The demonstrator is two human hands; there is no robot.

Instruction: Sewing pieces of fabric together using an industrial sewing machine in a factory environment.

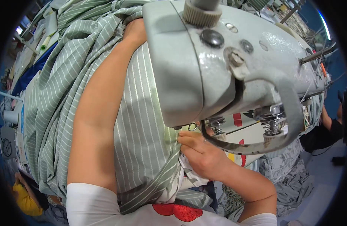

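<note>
Two hands: right hand (201, 152) grip pinches striped fabric (139, 124) nr sewing machine (218, 64); left hand (135, 32) grip unclear.

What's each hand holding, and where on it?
Right hand pinches the green striped fabric at its edge beside the needle. Left hand rests farther up on it; grip hidden.

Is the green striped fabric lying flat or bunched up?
Bunched up: the green striped fabric lies in deep folds beside the sewing machine, smoother under the left hand.
</note>
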